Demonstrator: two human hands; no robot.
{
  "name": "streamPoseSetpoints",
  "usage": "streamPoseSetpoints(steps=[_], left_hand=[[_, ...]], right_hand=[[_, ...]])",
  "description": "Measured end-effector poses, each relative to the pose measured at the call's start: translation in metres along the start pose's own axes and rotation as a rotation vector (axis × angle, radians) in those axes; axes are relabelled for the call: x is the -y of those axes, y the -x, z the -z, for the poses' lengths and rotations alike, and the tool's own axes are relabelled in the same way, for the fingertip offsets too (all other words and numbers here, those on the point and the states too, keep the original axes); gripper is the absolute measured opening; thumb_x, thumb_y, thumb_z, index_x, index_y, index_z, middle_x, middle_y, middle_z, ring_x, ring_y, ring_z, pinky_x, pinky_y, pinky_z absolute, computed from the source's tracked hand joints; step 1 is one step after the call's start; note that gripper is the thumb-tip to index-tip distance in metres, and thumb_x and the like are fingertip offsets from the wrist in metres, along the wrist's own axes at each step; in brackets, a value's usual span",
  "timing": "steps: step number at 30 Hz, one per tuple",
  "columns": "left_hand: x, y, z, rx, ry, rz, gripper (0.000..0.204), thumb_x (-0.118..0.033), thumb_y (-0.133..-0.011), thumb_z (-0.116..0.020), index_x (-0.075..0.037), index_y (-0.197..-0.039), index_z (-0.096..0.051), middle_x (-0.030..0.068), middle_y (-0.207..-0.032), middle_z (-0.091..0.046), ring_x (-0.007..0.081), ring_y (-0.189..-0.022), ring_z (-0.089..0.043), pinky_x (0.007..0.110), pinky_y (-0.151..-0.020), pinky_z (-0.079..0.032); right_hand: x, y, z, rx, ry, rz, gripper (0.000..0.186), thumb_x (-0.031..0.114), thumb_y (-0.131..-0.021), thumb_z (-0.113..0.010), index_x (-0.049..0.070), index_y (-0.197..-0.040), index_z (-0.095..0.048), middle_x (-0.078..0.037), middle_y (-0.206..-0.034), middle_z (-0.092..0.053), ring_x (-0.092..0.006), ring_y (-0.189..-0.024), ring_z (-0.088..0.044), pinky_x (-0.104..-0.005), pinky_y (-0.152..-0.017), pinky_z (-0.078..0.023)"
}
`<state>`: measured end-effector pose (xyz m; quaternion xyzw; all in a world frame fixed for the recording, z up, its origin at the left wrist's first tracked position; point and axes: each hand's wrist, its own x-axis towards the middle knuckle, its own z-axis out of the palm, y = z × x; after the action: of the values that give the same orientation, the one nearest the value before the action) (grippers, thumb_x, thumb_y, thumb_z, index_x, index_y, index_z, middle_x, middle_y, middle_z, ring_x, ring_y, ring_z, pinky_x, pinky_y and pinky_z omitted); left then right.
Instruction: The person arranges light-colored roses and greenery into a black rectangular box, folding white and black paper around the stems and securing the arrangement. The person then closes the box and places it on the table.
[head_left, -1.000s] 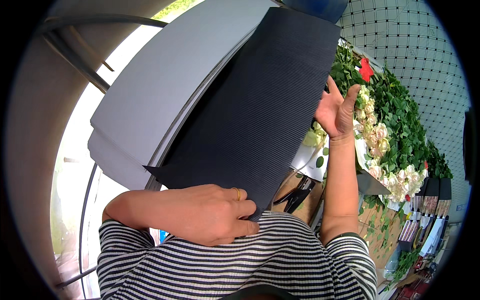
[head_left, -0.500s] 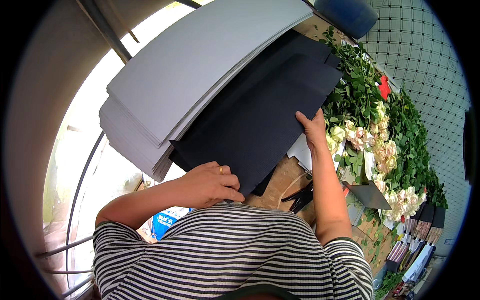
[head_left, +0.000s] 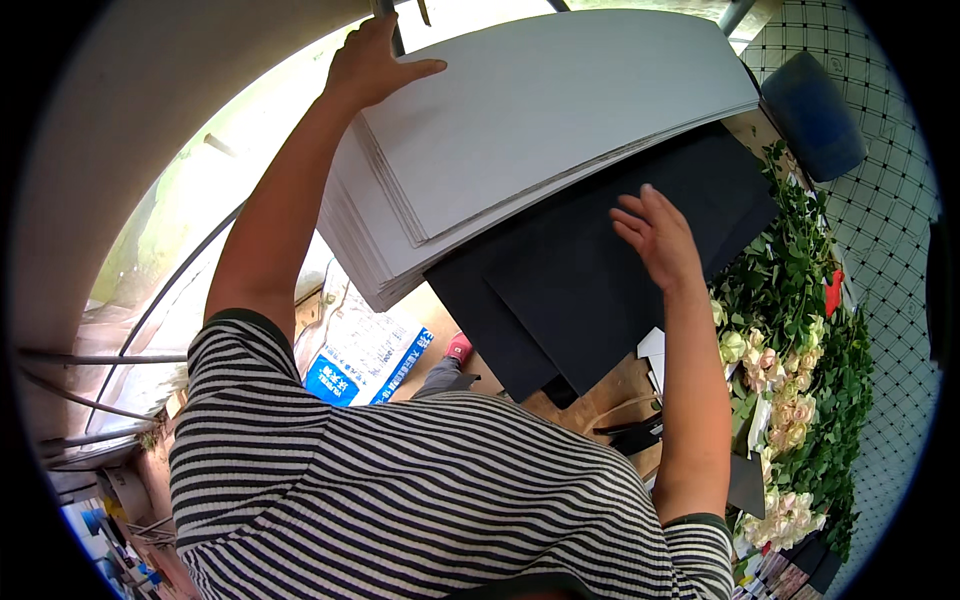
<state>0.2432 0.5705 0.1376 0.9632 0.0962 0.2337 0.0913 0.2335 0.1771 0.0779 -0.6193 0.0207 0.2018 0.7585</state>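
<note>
My left hand point(head_left: 375, 65) reaches to the far left corner of a stack of white boards point(head_left: 560, 90). Its thumb points out over the top board, apart from the fingers, which are at the edge. My right hand point(head_left: 658, 235) hovers open over black sheets point(head_left: 590, 290), fingers a little apart and nothing in them. These large sheets overlap on the brown work table point(head_left: 600, 405), on the near side of the white stack.
Pale roses point(head_left: 790, 380) with leafy green stems point(head_left: 830, 400) lie along the right side. A blue drum point(head_left: 815, 115) stands at the far right. Something black point(head_left: 635, 435) lies near my right forearm. A blue and white bag point(head_left: 365, 360) is below, left of the table.
Both hands have let go of the black sheet, which now lies on the table. My left hand has moved up to the white stack; my right hand has lifted away, and the view has shifted.
</note>
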Motion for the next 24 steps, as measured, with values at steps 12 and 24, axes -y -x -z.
streamPoseSetpoints(steps=[12, 24], left_hand=[[0.025, -0.056, -0.034, 0.939, 0.335, 0.181, 0.115, -0.063, -0.052, -0.078, 0.010, -0.132, -0.040, 0.0317, -0.124, -0.050, 0.0392, -0.115, -0.054, 0.045, -0.098, -0.039], [-0.025, -0.116, 0.032, 0.994, 0.110, -0.017, 0.099, -0.071, -0.068, -0.063, 0.006, -0.128, -0.048, 0.0238, -0.123, -0.055, 0.0316, -0.114, -0.055, 0.038, -0.094, -0.044]], right_hand=[[-0.025, -0.042, -0.081, -0.020, -0.029, -0.225, 0.069, 0.037, -0.089, -0.062, -0.010, -0.132, -0.036, -0.021, -0.133, -0.042, -0.0320, -0.124, -0.042, -0.0434, -0.106, -0.034], [-0.008, -0.032, -0.088, -0.080, -0.543, -0.162, 0.078, 0.047, -0.083, -0.067, -0.002, -0.135, -0.036, -0.019, -0.138, -0.037, -0.0293, -0.126, -0.039, -0.0402, -0.106, -0.033]])
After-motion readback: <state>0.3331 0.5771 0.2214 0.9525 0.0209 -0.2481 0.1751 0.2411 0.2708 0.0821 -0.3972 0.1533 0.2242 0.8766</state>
